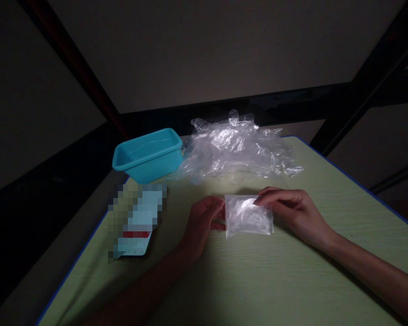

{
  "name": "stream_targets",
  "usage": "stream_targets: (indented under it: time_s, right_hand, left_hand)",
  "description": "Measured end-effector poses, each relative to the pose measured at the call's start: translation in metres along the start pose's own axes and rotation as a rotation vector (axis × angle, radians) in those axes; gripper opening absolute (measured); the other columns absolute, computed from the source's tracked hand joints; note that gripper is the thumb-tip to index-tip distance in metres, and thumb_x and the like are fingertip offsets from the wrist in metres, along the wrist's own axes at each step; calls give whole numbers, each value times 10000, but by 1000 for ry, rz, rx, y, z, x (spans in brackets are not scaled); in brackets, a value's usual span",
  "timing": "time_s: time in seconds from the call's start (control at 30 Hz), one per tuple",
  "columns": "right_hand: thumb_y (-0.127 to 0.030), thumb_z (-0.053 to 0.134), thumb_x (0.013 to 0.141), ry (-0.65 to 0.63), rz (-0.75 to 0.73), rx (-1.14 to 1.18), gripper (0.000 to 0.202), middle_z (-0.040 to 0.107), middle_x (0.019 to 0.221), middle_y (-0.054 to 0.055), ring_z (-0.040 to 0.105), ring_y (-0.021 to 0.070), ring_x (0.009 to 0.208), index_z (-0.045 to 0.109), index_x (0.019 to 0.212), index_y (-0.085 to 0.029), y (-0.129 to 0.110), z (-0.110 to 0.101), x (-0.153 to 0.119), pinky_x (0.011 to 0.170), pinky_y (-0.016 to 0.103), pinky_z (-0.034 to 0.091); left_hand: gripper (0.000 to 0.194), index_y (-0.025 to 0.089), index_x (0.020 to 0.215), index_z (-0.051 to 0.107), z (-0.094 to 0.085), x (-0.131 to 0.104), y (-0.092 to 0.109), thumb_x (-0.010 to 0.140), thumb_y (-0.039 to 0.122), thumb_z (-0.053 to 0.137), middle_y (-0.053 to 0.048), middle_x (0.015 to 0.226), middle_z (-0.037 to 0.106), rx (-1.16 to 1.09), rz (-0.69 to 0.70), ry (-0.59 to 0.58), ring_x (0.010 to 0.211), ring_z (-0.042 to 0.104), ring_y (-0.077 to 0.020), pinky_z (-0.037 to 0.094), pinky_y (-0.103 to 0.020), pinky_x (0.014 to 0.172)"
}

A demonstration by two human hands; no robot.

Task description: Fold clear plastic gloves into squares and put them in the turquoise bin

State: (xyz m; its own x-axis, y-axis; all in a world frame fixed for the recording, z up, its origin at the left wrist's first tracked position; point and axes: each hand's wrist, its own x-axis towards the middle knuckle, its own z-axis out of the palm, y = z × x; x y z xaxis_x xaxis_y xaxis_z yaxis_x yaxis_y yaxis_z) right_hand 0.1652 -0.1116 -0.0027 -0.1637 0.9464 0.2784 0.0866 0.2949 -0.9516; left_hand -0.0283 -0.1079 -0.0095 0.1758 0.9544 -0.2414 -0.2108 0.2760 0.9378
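Note:
A folded clear plastic bag (246,219), flat and roughly rectangular, is held just over the table between my two hands. My left hand (204,219) grips its left edge, thumb on top and fingers curled partly behind it. At the upper right corner, my right hand (290,208) pinches the plastic between thumb and fingers. Farther back lies a loose heap of crumpled clear plastic bags (238,149), shiny and spread wide.
A turquoise plastic basket (153,165) stands at the table's back left, beside the heap. In front of it lies a phone (139,226) with a blurred-out screen. The pale green table (319,285) has a blue edge. A wall (217,54) rises behind.

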Motion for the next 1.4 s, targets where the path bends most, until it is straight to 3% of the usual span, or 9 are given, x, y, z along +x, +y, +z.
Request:
stream_targets:
  time_s: [0.2, 0.27, 0.4, 0.53, 0.67, 0.9, 1.2, 1.4]
  right_hand:
    - [-203, 605, 739, -10, 7, -33, 151, 695, 775, 25, 618, 156, 719, 740, 692, -252, -3, 1, -1, 647, 279, 460]
    - [-212, 631, 717, -1, 81, 5, 118, 691, 772, 27, 607, 155, 702, 739, 756, -242, -2, 1, -2, 627, 276, 459]
    - [-197, 659, 614, 26, 294, 318, 318, 655, 708, -2, 559, 128, 592, 697, 925, -245, 2, 0, 0, 532, 247, 440]
    - [-351, 622, 641, -90, 457, 441, 251, 626, 685, 23, 541, 130, 573, 707, 822, -198, 4, -2, 3, 496, 246, 417]
    - [-488, 612, 711, -209, 420, 281, 341, 542, 557, 1, 450, 98, 494, 648, 647, -155, 4, 0, 2, 456, 229, 320]
    - [-426, 625, 730, -385, 337, 27, 308, 424, 534, -55, 345, 69, 483, 543, 605, -156, 0, 4, -1, 462, 226, 245]
    - [-398, 635, 729, -427, 360, 52, 278, 438, 516, -57, 325, 66, 465, 557, 615, -157, -4, 6, -3, 446, 228, 221]
    - [-380, 673, 705, -460, 393, 107, 282, 429, 510, -66, 329, 60, 464, 549, 589, -155, -4, 10, -3, 444, 218, 224]
  left_hand:
    - [251, 124, 638, 616, 3, 0, -2, 587, 365, 663, 7, 571, 581, 127, -25, 22, 521, 550, -110, 480, -212, 471]
    - [240, 128, 629, 617, 2, 0, -3, 589, 362, 653, 8, 565, 583, 151, -24, 32, 522, 555, -113, 480, -216, 477]
    - [232, 136, 626, 610, 2, 0, -2, 589, 364, 631, 7, 579, 589, 178, -24, 35, 521, 547, -112, 468, -215, 469]
    - [234, 137, 611, 593, 4, -3, -1, 595, 369, 616, 11, 571, 569, 216, -22, -6, 506, 514, -97, 433, -197, 458]
    - [234, 143, 561, 555, 6, -6, -2, 619, 369, 579, 35, 482, 489, 310, -15, -85, 450, 452, -76, 367, -179, 434]
    - [205, 156, 552, 537, 9, -10, -5, 634, 344, 543, 42, 443, 470, 371, 1, -184, 410, 426, -73, 333, -178, 409]
    - [207, 182, 608, 507, 12, -12, -9, 650, 382, 537, 49, 489, 469, 304, -44, -238, 402, 413, -77, 319, -186, 396]
    - [281, 193, 531, 422, 16, -15, -10, 709, 399, 488, 64, 464, 348, 434, 77, -205, 429, 333, -76, 236, -197, 421]
